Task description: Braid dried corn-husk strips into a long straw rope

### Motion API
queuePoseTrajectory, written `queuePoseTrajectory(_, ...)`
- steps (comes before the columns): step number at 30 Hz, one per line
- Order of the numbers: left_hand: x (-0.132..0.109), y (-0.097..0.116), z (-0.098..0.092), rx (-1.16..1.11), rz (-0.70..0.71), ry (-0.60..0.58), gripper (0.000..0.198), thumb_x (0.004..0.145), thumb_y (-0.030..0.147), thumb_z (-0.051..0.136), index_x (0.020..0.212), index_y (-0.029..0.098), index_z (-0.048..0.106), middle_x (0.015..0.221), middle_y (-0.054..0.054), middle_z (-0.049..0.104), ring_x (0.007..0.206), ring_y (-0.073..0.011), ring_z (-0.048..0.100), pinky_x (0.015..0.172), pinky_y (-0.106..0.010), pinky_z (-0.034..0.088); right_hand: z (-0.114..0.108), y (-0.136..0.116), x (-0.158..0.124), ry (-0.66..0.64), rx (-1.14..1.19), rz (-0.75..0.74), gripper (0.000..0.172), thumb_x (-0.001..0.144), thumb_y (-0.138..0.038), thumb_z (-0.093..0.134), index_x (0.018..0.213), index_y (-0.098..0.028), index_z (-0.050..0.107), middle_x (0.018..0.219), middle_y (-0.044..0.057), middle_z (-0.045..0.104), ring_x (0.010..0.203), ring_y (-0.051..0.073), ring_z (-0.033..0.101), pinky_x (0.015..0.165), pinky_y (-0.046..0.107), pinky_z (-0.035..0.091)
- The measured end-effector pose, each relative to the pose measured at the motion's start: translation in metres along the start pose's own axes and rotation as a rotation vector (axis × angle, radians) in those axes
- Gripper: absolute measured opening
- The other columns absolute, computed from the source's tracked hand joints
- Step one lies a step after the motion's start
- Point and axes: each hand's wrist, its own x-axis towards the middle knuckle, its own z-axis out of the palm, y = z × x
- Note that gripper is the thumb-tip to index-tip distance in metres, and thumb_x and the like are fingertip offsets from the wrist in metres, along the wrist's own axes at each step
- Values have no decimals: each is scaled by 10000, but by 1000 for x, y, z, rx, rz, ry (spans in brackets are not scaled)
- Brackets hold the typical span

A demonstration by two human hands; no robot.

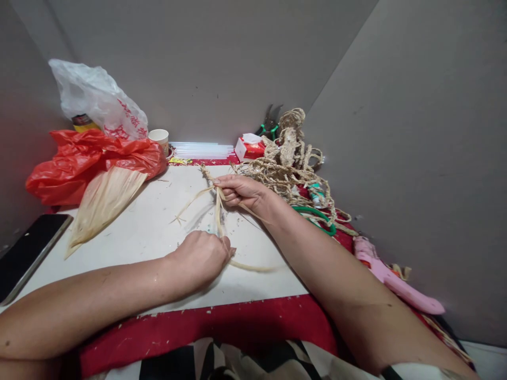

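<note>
Several pale straw-like strips (pixel 218 211) meet at a bundle above the white board (pixel 158 211). My right hand (pixel 237 191) pinches the bundle near its top, with thumb and fingers closed. A darker, braided-looking end pokes out beyond those fingertips, and loose strands fan off to the left. Lower down, my left hand (pixel 206 258) is closed round one strip, whose free tail (pixel 253 268) curves out to the right over the board. The left fingertips are mostly hidden behind the back of the hand.
At the left lie a dried husk leaf (pixel 106 208), a red plastic bag (pixel 91 163) and a phone (pixel 29 253). A paper cup (pixel 159 138), glue sticks (pixel 204 150) and a tissue box (pixel 249 149) line the back. Braided cord (pixel 291 148), pruning shears (pixel 270 124) and a pink glue gun (pixel 396 279) sit right.
</note>
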Motion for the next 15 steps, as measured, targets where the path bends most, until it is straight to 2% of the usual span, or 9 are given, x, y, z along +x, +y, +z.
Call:
queuePoseTrajectory(4,-2,0,4,7,70,2,233,842,119,362,888,112,590,682,-146,629,648,-272,635,542,-342,443,-1,0,0,-6,-5,-11,322,773,-195,618,700,-191,304,462,-123,206,355,9,123,334,102,118)
queuePoseTrajectory(7,-5,0,3,6,109,13,224,759,37,407,900,109,564,710,-136,620,653,-274,631,537,-342,442,-2,0,1,-1,-9,-13,330,767,-200,628,703,-193,305,464,-124,200,356,9,118,333,102,116)
queuePoseTrajectory(10,-6,0,1,-1,118,11,233,741,51,426,932,117,540,723,-125,621,641,-259,627,528,-324,441,-3,0,1,3,-15,-12,335,763,-205,634,699,-192,306,468,-124,195,357,7,117,333,101,117)
queuePoseTrajectory(15,-6,-2,-1,27,-2,-1,275,867,213,341,1009,100,548,591,-99,606,567,-244,620,512,-315,435,-4,0,1,-5,-22,-18,326,760,-202,630,696,-189,311,473,-123,198,358,8,122,331,100,117)
